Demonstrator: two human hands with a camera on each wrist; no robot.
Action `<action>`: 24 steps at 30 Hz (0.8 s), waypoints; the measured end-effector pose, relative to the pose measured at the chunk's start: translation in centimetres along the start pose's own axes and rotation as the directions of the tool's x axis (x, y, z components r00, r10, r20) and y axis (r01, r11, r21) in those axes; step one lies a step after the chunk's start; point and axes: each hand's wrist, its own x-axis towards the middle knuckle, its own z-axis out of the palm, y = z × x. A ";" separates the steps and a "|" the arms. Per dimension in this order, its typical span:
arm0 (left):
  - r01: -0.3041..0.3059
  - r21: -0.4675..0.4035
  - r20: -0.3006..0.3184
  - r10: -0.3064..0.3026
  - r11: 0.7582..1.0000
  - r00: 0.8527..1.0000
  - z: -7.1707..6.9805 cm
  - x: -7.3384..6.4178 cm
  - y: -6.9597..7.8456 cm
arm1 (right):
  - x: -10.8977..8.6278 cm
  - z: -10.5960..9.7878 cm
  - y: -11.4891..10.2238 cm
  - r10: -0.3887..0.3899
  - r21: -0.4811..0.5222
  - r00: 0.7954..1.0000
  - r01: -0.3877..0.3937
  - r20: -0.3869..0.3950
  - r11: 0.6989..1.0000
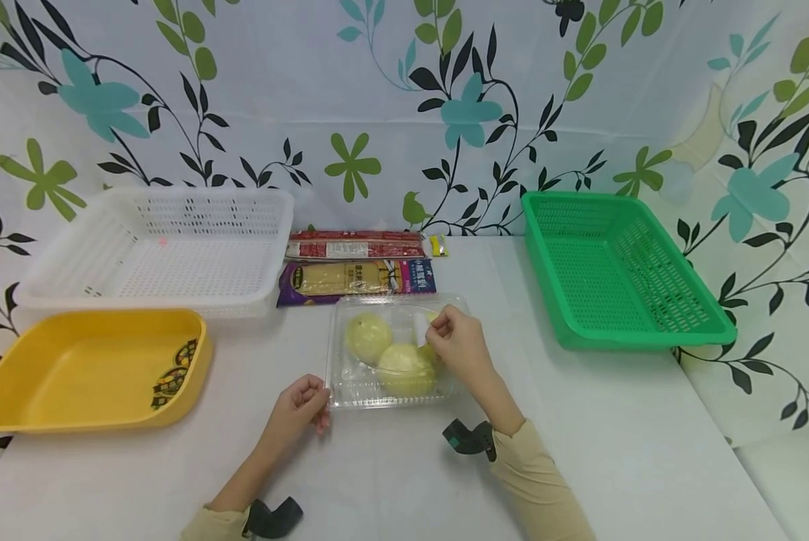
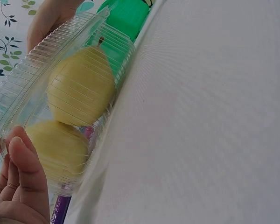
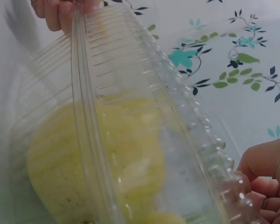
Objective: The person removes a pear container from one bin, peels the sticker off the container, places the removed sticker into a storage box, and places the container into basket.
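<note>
A clear plastic clamshell box [image 1: 390, 400] with several pale yellow pears [image 1: 406, 370] inside sits on the table. My left hand [image 1: 301, 406] pinches the near left edge of the box between thumb and fingers. Above the right part of the box is my right hand [image 1: 461, 346], fingers curled, thumb and forefinger together at a small white piece [image 1: 421, 329]. In the right wrist view, the curled right hand [image 3: 266, 182] is beside the beaded rim of the plastic, which partly covers its fingertips.
Behind the box lie a purple-ended noodle pack [image 1: 357, 278], a red pack [image 1: 357, 246] and a small yellow packet [image 1: 439, 246]. A white basket [image 1: 154, 304] and a yellow tray [image 1: 73, 319] stand left. A green basket [image 1: 647, 340] stands right.
</note>
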 end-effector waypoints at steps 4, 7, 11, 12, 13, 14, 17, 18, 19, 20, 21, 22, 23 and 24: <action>0.000 -0.004 0.000 0.000 1.000 1.000 0.0 0.1 0.2 | 0.1 -0.4 -0.2 0.012 0.002 1.000 -0.012 -0.009 1.000; 0.003 -0.006 0.000 -0.003 1.000 1.000 0.0 0.1 0.1 | 0.1 -0.6 -0.4 0.019 0.007 1.000 -0.019 -0.017 1.000; 0.010 -0.009 0.001 -0.010 1.000 1.000 0.0 0.1 0.0 | 0.1 -1.0 -0.3 0.025 0.030 0.999 -0.024 -0.022 0.999; 0.010 -0.008 0.002 -0.010 1.000 1.000 -0.1 0.1 0.0 | 0.0 -1.1 -0.3 0.024 0.037 0.999 -0.023 -0.023 0.999; 0.010 -0.008 0.003 -0.010 1.000 1.000 -0.1 0.1 0.0 | 0.0 -1.1 -0.2 0.022 0.045 0.999 -0.021 -0.024 0.999; 0.009 -0.009 0.003 -0.009 1.000 1.000 -0.1 0.1 -0.1 | 0.0 -1.2 -0.2 0.019 0.052 0.999 -0.018 -0.025 0.998; 0.005 -0.008 0.005 -0.005 1.000 1.000 -0.1 0.1 -0.1 | 0.1 -1.4 -0.1 0.008 0.066 1.000 -0.005 -0.030 0.998; 0.003 -0.006 0.006 -0.003 1.000 1.000 -0.1 0.1 -0.1 | 0.1 -1.4 -0.1 0.004 0.067 1.000 -0.002 -0.030 0.998; 0.003 -0.006 0.006 -0.003 1.000 1.000 -0.1 0.1 -0.1 | 0.1 -1.5 0.0 0.003 0.067 1.000 -0.001 -0.030 0.998; 0.002 -0.006 0.005 -0.002 1.000 1.000 -0.1 0.1 -0.1 | 0.1 -1.5 0.0 0.001 0.065 1.000 0.001 -0.030 0.998; 0.002 -0.005 0.006 -0.002 1.000 1.000 -0.1 0.1 -0.1 | 0.2 -1.6 0.1 0.000 0.064 1.000 0.002 -0.029 0.998; 0.002 -0.005 0.007 -0.002 1.000 1.000 -0.1 0.1 -0.1 | 0.2 -1.6 0.1 0.000 0.060 1.000 0.002 -0.029 0.998; 0.002 -0.006 0.007 -0.002 1.000 1.000 0.0 0.1 -0.1 | 0.2 -1.7 0.1 0.000 0.056 1.000 0.002 -0.029 0.998; 0.002 -0.008 0.008 -0.002 1.000 1.000 0.0 0.0 -0.1 | 0.1 -1.7 0.1 0.000 0.056 1.000 0.002 -0.030 0.998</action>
